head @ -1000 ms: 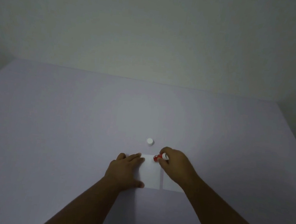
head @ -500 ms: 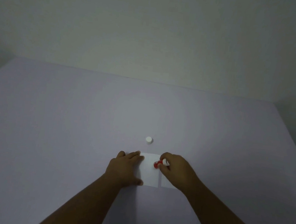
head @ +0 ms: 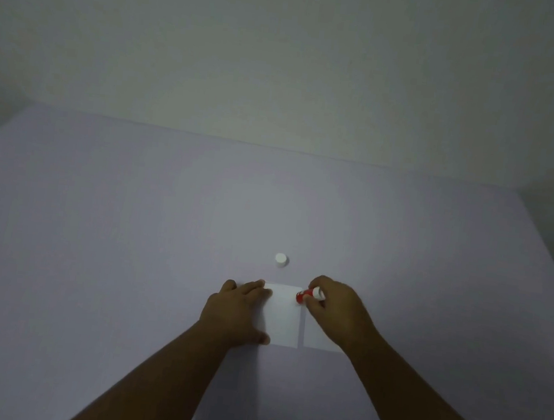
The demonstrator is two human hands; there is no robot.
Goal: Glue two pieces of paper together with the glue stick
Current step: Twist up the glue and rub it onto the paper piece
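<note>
The glue stick, pinched in the right hand, has swept back up from mid-sheet to the far right corner of the left paper. The left hand stays spread flat, pinning that sheet. Gluing continues; the second paper lies just beside, unjoined.

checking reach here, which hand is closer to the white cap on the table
Right. The right hand, gripping the glue stick, sits just below-right of the white cap; the left hand lies farther below-left.

Left hand flat, fingers spread; right hand pinched closed.
</note>
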